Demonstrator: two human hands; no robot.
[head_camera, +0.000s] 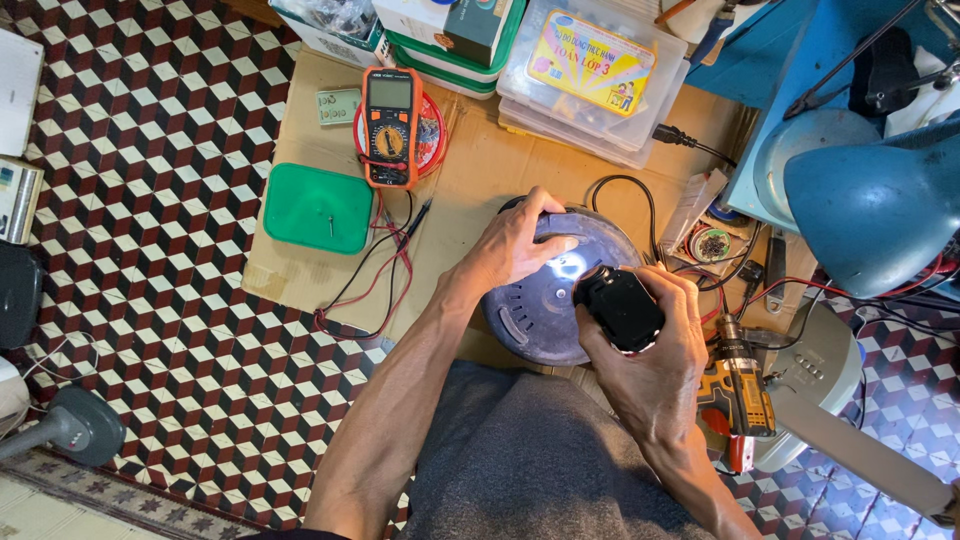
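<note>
Head view is showing the right hand (650, 350) with its fingers (690, 300) curling tightly around a black power tool (622, 308), its lit nose pointing down at the round grey appliance base (545, 300), which is lying upside down on a sheet of cardboard (480, 180) on the tiled floor. The left hand (515, 245) is pressing on the upper rim of that base, fingers (550, 222) spreading fairly wide and flat over it. If that steadying hand is slipping, the base could be spinning or skidding, I judge, and the tool could be jumping off toward the thumb lying just beside the lit spot. Above and left of the base an orange multimeter (391, 125) is lying, its leads trailing down; a green lid (318, 208) is sitting further left.
</note>
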